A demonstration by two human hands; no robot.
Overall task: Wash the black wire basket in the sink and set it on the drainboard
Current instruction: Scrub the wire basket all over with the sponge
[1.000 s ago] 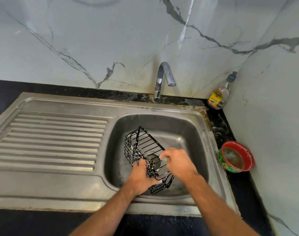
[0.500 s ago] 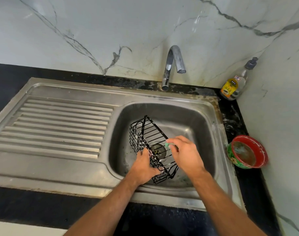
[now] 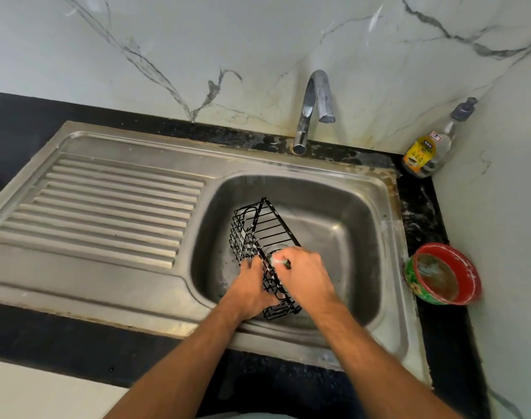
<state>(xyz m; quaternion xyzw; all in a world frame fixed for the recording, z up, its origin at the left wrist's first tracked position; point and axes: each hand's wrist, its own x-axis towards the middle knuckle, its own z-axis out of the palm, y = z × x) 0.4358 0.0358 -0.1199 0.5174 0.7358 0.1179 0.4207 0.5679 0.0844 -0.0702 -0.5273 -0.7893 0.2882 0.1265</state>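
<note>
**Black basket being scrubbed inside the steel sink**

The black wire basket [image 3: 259,237] stands tilted on its side in the basin of the sink [image 3: 342,225], over the drain, with its near end toward the front wall of the basin. The left hand [image 3: 252,290] grips the near part of the basket, fingers curled around the wires. The right hand [image 3: 306,276] is closed around a small green and white scrubber [image 3: 280,262] and presses it against the wires, just beside the left hand. Some white foam sits on the wires there.

The ribbed drainboard [image 3: 107,207] lies to the left of the basin, in the same steel sheet. The tap [image 3: 314,107] rises behind the basin, its spout pointing down, and I see no water coming out.

On the black tabletop [image 3: 421,213], in the back right corner, stands a clear pump bottle [image 3: 430,146] with a yellow label; the writing on it is too small to read surely. Nearer, on the right of the sink, is a red and green bowl [image 3: 442,275] with cloudy liquid inside. The wall behind is white marble with grey veins.
</note>
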